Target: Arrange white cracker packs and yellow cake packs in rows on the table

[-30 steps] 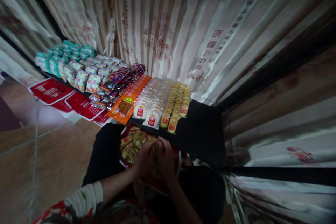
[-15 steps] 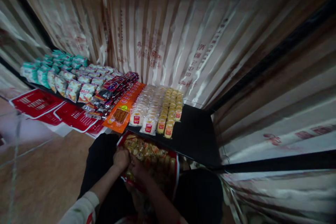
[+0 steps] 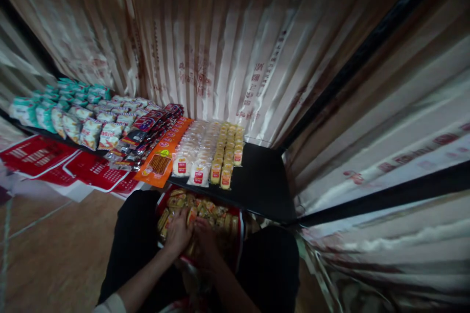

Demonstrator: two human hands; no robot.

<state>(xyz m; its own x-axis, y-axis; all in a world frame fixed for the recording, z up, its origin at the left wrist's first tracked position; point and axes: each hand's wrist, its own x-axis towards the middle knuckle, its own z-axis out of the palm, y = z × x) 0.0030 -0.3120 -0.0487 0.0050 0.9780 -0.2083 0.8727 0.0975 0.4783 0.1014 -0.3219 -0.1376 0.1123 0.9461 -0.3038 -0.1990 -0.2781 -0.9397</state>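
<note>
A red bag with a pale edge lies open across my lap, full of small snacks in yellowish clear wrappers. Over it, my left hand is closed on one wrapped snack with an orange label. My right hand meets it from the other side, its fingers curled against the same snack. Shadow hides part of the right fingers. On the black shelf ahead stand rows of similar yellow wrapped snacks, beside rows of white wrapped snacks.
Further left on the shelf are an orange packet, dark shiny packets, white packets and teal packets. Red printed sheets hang below its front edge. A pleated curtain and black poles surround it.
My hands, bunched together at the bag's left side before, are now a little lower and further apart, with a wrapped snack showing between them. The whole view has shifted slightly.
</note>
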